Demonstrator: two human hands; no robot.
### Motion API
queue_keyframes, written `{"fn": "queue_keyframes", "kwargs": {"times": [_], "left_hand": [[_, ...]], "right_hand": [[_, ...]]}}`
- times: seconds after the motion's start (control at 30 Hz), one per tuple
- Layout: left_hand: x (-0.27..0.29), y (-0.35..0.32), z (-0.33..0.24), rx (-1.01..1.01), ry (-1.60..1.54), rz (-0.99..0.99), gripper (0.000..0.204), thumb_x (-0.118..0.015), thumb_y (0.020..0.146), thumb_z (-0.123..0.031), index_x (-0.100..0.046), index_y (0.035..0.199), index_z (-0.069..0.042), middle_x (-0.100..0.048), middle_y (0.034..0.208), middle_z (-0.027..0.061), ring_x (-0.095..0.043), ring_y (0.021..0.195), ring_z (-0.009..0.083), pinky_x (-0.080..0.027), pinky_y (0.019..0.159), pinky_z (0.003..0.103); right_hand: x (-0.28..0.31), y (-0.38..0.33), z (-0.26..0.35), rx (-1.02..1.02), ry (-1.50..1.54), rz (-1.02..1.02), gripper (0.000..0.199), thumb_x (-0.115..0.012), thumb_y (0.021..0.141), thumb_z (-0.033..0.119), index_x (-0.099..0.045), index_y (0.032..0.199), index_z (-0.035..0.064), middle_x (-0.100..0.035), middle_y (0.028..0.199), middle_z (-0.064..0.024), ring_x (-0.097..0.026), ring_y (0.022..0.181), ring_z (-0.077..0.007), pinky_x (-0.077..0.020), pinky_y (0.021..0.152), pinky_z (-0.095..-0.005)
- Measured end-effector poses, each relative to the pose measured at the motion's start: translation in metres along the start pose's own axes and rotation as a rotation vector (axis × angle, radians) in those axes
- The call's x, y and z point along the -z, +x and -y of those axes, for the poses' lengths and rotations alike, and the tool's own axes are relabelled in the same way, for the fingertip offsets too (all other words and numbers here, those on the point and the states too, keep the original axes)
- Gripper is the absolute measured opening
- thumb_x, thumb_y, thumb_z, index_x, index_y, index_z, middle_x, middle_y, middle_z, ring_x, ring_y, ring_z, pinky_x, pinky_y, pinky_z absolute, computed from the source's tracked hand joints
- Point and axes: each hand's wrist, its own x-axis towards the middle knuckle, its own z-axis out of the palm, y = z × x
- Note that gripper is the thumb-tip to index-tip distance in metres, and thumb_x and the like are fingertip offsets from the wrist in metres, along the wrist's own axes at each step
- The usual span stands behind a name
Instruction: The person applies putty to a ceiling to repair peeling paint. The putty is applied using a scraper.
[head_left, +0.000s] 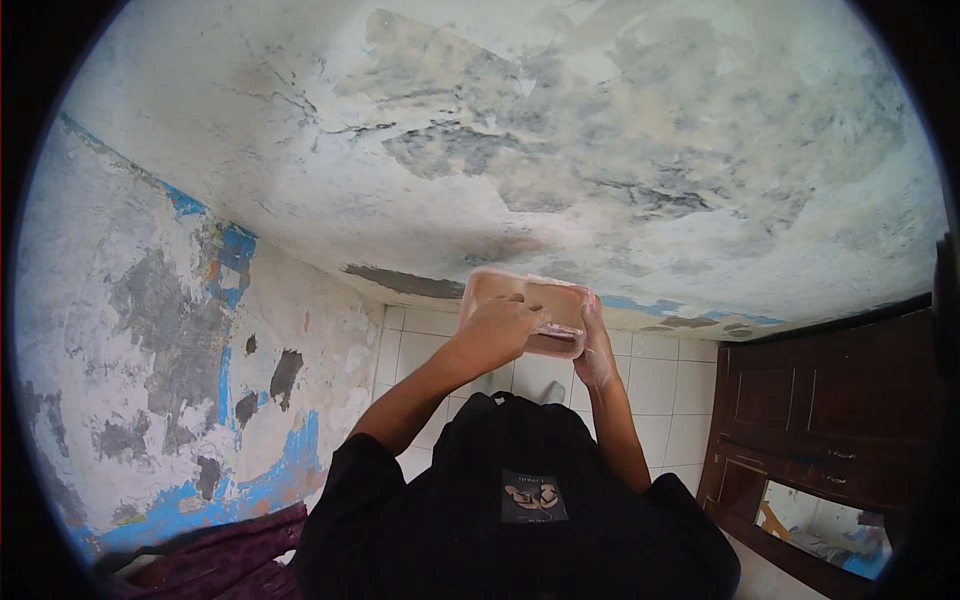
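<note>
I hold a flat rectangular box [556, 302], pinkish-brown with a clear glossy rim, out in front of my chest with both hands. My left hand [497, 332] lies over its left side, fingers curled across the top. My right hand [597, 352] grips its right edge, fingers running along the side. The underside of the box is hidden. My black shirt [520, 500] fills the bottom of the picture.
A wall [180, 330] with peeling white and blue paint curves around the left and top. White tiles [660, 385] lie beyond the hands. A dark wooden cabinet [830, 400] with a mirror stands at the right. A purple cloth [230, 560] lies at the lower left.
</note>
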Motion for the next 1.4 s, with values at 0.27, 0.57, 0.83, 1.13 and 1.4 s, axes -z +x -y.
{"fn": "queue_keyframes", "kwargs": {"times": [0.27,0.57,0.83,1.13,1.4], "left_hand": [[0.004,0.004,-0.014,0.069,0.146,0.089,0.03,-0.064,0.083,-0.005,-0.071,0.112,-0.007,-0.072,0.111,0.0083,-0.067,0.108,0.0287,-0.051,0.094,0.043],[0.013,0.0,-0.001,0.063,0.198,-0.003,0.032,-0.064,0.081,-0.003,-0.07,0.113,-0.008,-0.071,0.115,0.0073,-0.065,0.111,0.0267,-0.05,0.094,0.044],[0.008,-0.004,-0.001,0.044,0.298,-0.01,0.034,-0.067,0.08,-0.007,-0.069,0.113,-0.01,-0.069,0.111,0.0076,-0.063,0.113,0.0277,-0.05,0.098,0.041],[0.017,-0.012,0.0,0.023,0.287,-0.019,0.038,-0.067,0.081,-0.009,-0.066,0.118,-0.002,-0.069,0.114,0.0111,-0.065,0.109,0.0272,-0.049,0.097,0.041],[0.013,-0.012,0.0,0.031,0.282,-0.094,0.032,-0.064,0.082,-0.008,-0.069,0.113,-0.002,-0.069,0.113,0.011,-0.066,0.107,0.0274,-0.048,0.096,0.042]], "right_hand": [[0.003,0.0,-0.002,-0.013,0.023,-0.013,0.05,-0.045,0.108,0.048,-0.043,0.144,0.0125,-0.051,0.139,-0.0077,-0.047,0.133,-0.0213,-0.0393,0.112,-0.0407],[0.005,0.002,-0.001,0.01,0.012,-0.029,0.052,-0.043,0.108,0.052,-0.046,0.142,0.0125,-0.052,0.138,-0.0067,-0.048,0.132,-0.02,-0.0406,0.112,-0.0398],[0.009,0.001,-0.009,-0.094,0.128,0.016,0.067,-0.039,0.106,0.06,-0.04,0.153,0.0111,-0.051,0.148,-0.0098,-0.048,0.137,-0.0235,-0.0421,0.112,-0.0424],[0.003,-0.004,-0.017,-0.174,0.216,0.089,0.071,-0.037,0.105,0.061,-0.042,0.152,0.0081,-0.053,0.147,-0.0107,-0.052,0.135,-0.0247,-0.0421,0.113,-0.0436],[0.005,-0.006,-0.017,-0.166,0.168,0.022,0.066,-0.039,0.107,0.057,-0.044,0.151,0.0084,-0.054,0.146,-0.01,-0.052,0.135,-0.0235,-0.0425,0.113,-0.042]]}}
